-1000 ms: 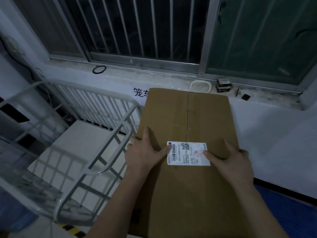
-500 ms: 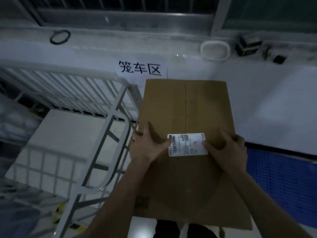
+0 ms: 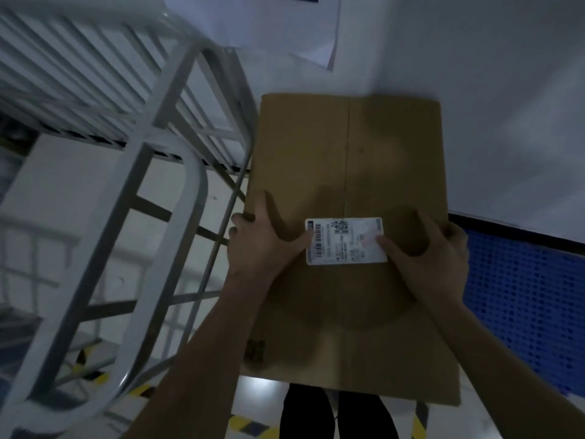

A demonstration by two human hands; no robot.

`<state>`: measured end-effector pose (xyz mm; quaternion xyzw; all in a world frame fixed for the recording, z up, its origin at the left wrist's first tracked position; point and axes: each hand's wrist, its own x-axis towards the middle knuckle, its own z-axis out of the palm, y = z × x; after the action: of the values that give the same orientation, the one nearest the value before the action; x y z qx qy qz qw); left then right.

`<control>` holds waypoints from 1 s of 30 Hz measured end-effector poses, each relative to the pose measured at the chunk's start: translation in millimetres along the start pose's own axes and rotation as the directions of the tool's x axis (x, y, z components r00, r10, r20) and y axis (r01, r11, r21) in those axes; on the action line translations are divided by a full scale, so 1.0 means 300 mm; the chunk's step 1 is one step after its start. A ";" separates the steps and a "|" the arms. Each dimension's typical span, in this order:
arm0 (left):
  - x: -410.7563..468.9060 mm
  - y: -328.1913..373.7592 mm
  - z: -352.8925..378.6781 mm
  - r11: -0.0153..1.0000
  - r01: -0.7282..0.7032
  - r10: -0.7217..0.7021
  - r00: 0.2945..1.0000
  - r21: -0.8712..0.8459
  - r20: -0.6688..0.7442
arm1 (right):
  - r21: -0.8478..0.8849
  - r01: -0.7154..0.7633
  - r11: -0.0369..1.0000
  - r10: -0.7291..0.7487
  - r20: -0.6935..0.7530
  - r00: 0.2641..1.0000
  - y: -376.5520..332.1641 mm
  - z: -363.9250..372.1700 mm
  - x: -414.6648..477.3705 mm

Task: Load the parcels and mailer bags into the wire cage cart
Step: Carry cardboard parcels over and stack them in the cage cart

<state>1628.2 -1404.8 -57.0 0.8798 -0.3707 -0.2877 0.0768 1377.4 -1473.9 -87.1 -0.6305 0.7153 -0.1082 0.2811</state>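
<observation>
The wire cage cart (image 3: 177, 172) fills the left half of the view. Its pale tubular frame curves round at the near corner, with thin bars crossing it and a white base panel (image 3: 79, 201) showing through them. A white wall (image 3: 474, 106) stands behind and to the right, with a sheet of paper (image 3: 285, 26) fixed to it at the top edge of the view. Lower on the right runs a blue perforated panel (image 3: 522, 296).

A flat brown cardboard parcel (image 3: 348, 153) is held out level in front of the person. It is outside the cart, with its long left edge just beside the cart's right side rail. Whether the two touch cannot be told. A seam runs down the middle of its top face.

Both hands grip the parcel at its long edges. The left hand (image 3: 262, 245) curls its fingers over the left edge, and the thumb lies across the top to the left end of the label. The right hand (image 3: 433, 251) wraps the right edge, and its thumb rests on the label's right part.

Dark trouser legs (image 3: 335, 413) show under the parcel's near edge, above a floor marked with yellow-and-black tape (image 3: 247, 423).

The white shipping label (image 3: 345, 240) sits on the top face between the hands. Its barcode and square code are too blurred to read.
</observation>
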 end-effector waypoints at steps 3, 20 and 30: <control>0.091 -0.031 0.029 1.000 0.004 -0.004 1.000 -0.020 -0.013 | 0.028 0.005 1.000 -0.004 -0.037 0.999 -0.004 0.092 0.046; 0.377 -0.247 0.171 0.997 -0.032 0.040 0.990 0.064 -0.135 | 0.080 0.039 0.996 -0.035 -0.061 0.998 0.019 0.451 0.089; 0.436 -0.289 0.172 0.992 -0.080 0.095 0.982 0.095 -0.162 | 0.082 0.030 0.996 -0.024 -0.076 0.997 -0.013 0.491 0.086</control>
<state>1725.2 -1429.9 -188.4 0.8861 -0.4137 -0.1928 0.0811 1458.9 -1470.0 -212.4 -0.6235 0.7115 -0.1651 0.2788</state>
